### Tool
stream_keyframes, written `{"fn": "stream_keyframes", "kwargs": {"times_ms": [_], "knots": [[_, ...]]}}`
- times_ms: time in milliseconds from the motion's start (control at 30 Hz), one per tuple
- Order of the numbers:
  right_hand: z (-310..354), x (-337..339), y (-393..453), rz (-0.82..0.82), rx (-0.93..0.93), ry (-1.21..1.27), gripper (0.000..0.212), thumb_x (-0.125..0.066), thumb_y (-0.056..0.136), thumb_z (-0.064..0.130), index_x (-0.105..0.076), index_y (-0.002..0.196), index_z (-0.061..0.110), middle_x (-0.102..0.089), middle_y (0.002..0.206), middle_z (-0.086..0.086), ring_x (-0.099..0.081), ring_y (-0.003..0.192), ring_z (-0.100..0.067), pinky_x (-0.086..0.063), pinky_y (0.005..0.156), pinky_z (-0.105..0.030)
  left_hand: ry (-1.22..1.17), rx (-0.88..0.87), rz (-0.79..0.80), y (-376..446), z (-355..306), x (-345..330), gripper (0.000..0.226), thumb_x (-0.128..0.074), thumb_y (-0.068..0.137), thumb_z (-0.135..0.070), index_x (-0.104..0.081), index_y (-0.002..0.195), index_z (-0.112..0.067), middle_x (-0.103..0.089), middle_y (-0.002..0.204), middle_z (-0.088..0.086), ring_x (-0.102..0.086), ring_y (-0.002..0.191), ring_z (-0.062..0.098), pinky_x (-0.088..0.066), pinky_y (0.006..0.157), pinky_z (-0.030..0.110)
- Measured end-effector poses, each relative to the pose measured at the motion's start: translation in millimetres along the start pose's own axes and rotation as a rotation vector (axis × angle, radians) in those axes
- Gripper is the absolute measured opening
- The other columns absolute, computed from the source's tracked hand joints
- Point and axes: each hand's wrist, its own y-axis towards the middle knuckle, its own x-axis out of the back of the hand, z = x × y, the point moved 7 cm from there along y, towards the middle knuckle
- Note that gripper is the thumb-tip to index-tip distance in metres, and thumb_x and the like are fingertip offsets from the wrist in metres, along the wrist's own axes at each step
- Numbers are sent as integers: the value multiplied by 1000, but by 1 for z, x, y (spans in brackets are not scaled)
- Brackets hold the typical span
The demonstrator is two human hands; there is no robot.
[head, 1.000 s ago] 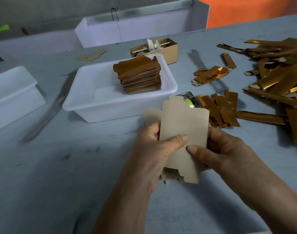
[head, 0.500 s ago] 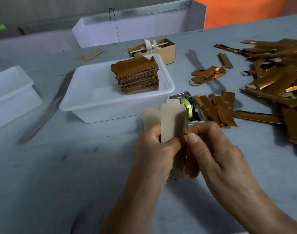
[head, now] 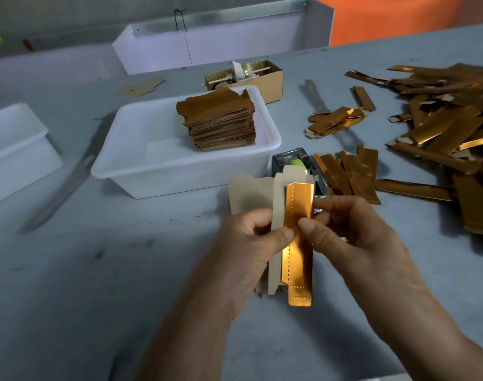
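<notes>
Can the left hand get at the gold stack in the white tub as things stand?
Probably not yet. The left hand pinches the half-folded gold blank together with the right hand, so its grip is taken. The way itself looks free: the stack sits uncovered in the open tub.

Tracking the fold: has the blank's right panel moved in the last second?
Yes: the panel folded leftward, toward the white tub, gold side now up.

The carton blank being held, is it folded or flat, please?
Partly folded: the carton blank shows a gold panel turned over its plain inside.
</notes>
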Motion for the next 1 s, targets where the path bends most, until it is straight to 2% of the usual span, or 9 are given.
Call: {"fn": "stream_keyframes", "kwargs": {"times_ms": [133,233,433,533,633,700,767,900,1000], "knots": [[-9,-16,1,202,-173,334,30,-64,68,31,-69,96,24,-73,91,0,-70,86,-16,-54,74,-30,34,-8,-40,1,-1,1,24,-70,83,-13,-64,104,-22,-74,89,-2,-71,83,11,-58,79,31],[-11,-16,5,193,-196,365,29,-62,72,27,-68,100,25,-73,92,3,-70,87,-14,-58,71,-27,18,-7,-116,0,1,5,21,-73,80,-16,-65,99,-18,-73,89,3,-70,87,19,-58,82,38],[-13,-12,10,82,-194,302,22,-63,80,21,-65,101,28,-72,95,3,-68,92,-16,-55,82,-38,89,-118,-273,-2,-1,13,4,-72,82,-22,-71,85,-24,-71,73,-10,-69,77,9,-57,69,26],[-10,-13,12,30,-169,268,11,-65,81,19,-67,88,26,-72,87,0,-69,82,-15,-57,72,-34,389,-319,-464,-14,-20,8,4,-71,85,-23,-71,88,-26,-65,80,-10,-64,73,5,-51,58,13],[-9,-16,13,4,-179,268,5,-66,82,17,-68,86,15,-66,89,-19,-65,86,-31,-56,78,-43,894,-523,-603,-27,-39,-13,11,-77,75,-11,-72,84,-13,-58,76,3,-61,70,19,-48,49,27],[-9,-20,12,21,-181,288,6,-66,81,19,-68,86,15,-66,89,-21,-65,87,-31,-57,77,-39,1134,-571,-646,-34,-41,-27,16,-77,67,-7,-73,83,-8,-57,70,6,-59,65,22,-43,45,28],[-8,-23,10,49,-186,327,7,-65,81,20,-69,86,16,-68,89,-17,-67,86,-25,-59,72,-31,1251,-576,-665,-37,-38,-36,25,-68,71,0,-74,96,-4,-60,72,7,-60,67,21,-46,45,28],[-3,-26,8,123,-207,429,17,-60,78,38,-73,67,36,-72,74,9,-68,72,-2,-50,54,-11,1285,-497,-567,-35,-25,-41,39,-46,81,-13,-71,108,0,-64,80,7,-63,73,22,-52,48,31],[-2,-25,11,120,-213,398,22,-64,68,44,-72,73,25,-72,76,4,-69,72,-5,-51,54,-13,1290,-545,-576,-37,-27,-39,33,-66,68,-13,-74,99,-4,-62,78,7,-62,71,23,-48,45,31]]}}
